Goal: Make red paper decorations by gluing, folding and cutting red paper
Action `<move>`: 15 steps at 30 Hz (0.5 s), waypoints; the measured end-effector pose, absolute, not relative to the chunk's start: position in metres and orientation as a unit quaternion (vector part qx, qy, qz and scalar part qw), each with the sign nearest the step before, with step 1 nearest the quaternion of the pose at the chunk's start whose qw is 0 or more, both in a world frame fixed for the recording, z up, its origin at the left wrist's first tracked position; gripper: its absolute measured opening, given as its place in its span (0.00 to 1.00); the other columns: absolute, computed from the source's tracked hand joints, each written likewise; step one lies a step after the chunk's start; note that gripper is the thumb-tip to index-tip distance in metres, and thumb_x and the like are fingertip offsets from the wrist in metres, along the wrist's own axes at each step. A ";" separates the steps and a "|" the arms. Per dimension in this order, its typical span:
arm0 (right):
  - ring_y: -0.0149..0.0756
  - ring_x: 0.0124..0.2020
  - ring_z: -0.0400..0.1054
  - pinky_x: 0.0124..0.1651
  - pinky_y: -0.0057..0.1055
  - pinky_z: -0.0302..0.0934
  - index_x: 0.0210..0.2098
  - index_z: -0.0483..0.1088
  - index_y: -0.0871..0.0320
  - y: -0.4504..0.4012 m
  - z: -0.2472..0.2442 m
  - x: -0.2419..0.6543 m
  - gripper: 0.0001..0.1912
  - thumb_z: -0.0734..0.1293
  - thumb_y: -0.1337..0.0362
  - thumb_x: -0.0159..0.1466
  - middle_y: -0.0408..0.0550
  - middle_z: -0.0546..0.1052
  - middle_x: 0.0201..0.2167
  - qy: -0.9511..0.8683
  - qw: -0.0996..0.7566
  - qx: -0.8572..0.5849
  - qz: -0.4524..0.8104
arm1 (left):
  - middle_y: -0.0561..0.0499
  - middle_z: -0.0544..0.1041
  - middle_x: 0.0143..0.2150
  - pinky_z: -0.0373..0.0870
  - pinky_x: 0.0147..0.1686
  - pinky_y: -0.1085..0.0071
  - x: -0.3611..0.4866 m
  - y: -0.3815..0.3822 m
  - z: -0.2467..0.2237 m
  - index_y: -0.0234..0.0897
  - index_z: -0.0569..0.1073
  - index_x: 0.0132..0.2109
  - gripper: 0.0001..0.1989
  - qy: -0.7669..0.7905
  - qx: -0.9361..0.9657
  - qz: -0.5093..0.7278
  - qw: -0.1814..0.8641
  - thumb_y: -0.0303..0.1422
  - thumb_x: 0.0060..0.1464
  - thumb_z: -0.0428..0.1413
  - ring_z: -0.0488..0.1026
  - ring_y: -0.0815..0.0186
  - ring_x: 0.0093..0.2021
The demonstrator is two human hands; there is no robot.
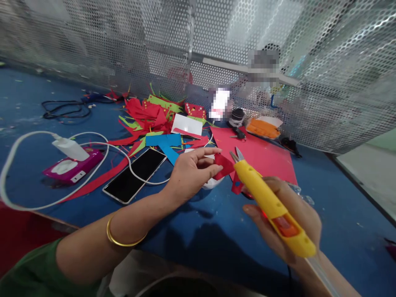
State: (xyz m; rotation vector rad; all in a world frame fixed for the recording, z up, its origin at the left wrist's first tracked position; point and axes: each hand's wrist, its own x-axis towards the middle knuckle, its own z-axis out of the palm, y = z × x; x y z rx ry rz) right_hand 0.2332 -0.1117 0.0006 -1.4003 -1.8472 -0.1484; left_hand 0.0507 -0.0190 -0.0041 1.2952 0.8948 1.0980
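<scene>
So, far left on the blue surface [334, 198]: a purple power strip [96, 158] with a white charger [70, 148] plugged in, its white cable [154, 182] looping loosely across a dark-screened smartphone [136, 175]. I'd guess the phone's parked there to stay within reach of the socket. A coil of black cord [62, 109] lies further back.

Next over, a messy heap of red and green paper scraps [148, 115], with blue strips [163, 140] and a white card [187, 125] at its near side. Looks pushed back toward the perforated metal screen [139, 37], probably to free up elbow room.

Then the left hand [192, 169], mid-surface, thumb and index finger pinching a small red paper piece [225, 166]. They grip its left edge, so the other end sticks out toward the tool, presumably keeping skin away from the tip.

Behind the tool, a big red sheet [262, 152] lies flat with keys [239, 133] on its far part; an orange packet [262, 128] sits just beyond.

The right hand [301, 210] has its fingers wrapped round what looks like a yellow glue gun [262, 189], angled so the front points at the red piece. Metal points show at that end; can't tell if they belong to it.
</scene>
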 end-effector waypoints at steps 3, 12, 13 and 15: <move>0.38 0.31 0.75 0.29 0.32 0.66 0.38 0.67 0.50 -0.112 -0.005 0.227 0.10 0.67 0.52 0.66 0.45 0.79 0.36 -0.750 0.375 -0.544 -0.046 | 0.53 0.78 0.29 0.63 0.22 0.77 0.050 -0.019 -0.003 0.34 0.78 0.50 0.22 0.381 0.529 0.481 0.586 0.29 0.44 0.63 0.72 0.71 0.26; 0.31 0.22 0.69 0.25 0.27 0.59 0.35 0.68 0.53 -0.109 -0.006 0.223 0.12 0.64 0.51 0.69 0.41 0.75 0.26 -0.741 0.356 -0.568 -0.044 | 0.53 0.79 0.30 0.65 0.24 0.79 0.050 -0.022 0.000 0.31 0.76 0.50 0.21 0.370 0.512 0.498 0.594 0.29 0.46 0.64 0.74 0.73 0.28; 0.31 0.22 0.69 0.25 0.28 0.59 0.35 0.67 0.53 -0.110 -0.006 0.223 0.14 0.63 0.50 0.69 0.41 0.75 0.25 -0.737 0.352 -0.575 -0.050 | 0.53 0.79 0.30 0.65 0.25 0.79 0.050 -0.022 0.000 0.31 0.76 0.50 0.21 0.368 0.512 0.499 0.594 0.29 0.46 0.64 0.74 0.73 0.28; 0.31 0.22 0.68 0.25 0.28 0.58 0.36 0.68 0.53 -0.111 -0.006 0.222 0.16 0.63 0.48 0.69 0.41 0.74 0.25 -0.731 0.345 -0.586 -0.060 | 0.53 0.79 0.30 0.66 0.25 0.79 0.050 -0.021 -0.001 0.32 0.76 0.49 0.21 0.366 0.514 0.502 0.592 0.29 0.46 0.64 0.74 0.72 0.28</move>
